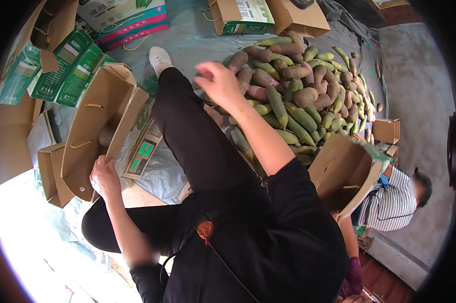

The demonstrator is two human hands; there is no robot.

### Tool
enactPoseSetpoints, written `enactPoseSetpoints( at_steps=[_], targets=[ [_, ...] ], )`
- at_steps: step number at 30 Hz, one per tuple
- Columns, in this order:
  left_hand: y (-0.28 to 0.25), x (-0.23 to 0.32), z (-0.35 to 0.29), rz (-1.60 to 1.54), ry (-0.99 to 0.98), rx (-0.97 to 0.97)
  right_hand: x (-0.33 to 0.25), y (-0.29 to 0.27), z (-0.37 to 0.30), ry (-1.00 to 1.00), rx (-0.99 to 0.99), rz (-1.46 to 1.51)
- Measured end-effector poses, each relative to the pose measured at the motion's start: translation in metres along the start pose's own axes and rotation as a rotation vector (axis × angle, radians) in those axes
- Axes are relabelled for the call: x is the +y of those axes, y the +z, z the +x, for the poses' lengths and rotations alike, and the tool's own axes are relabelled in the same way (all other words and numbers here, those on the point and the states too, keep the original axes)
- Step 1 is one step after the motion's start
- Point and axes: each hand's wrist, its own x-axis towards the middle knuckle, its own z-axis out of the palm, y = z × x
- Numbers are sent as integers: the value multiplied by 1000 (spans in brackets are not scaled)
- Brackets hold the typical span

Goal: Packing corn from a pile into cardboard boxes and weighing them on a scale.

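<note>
Beside my left knee, an open cardboard box leans on a digital scale with a lit green display. One round brownish root shows inside the box. My left hand has its fingers closed on the box's near edge. Slightly blurred, my right hand is raised at the left edge of a big heap of long green radishes and soil-brown, pinkish roots. Its thumb and fingers are apart, and nothing shows between them.
Green printed cartons stand at the far left. More boxes lie beyond the heap. An open box stands at my right, with another person's hand beside it. A person in a striped shirt is farther right.
</note>
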Motion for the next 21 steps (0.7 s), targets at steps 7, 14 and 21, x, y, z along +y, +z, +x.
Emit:
enactPoseSetpoints(
  at_steps=[7, 14, 21],
  targets=[
    [-1, 7, -2, -39, -11, 11, 148, -22, -109, 379, -127, -521],
    [2, 6, -1, -75, -16, 6, 187, -34, -173, 488, -235, -791],
    [-3, 8, 0, -94, -50, 5, 212, -78, -169, 479, -326, -1240]
  ],
)
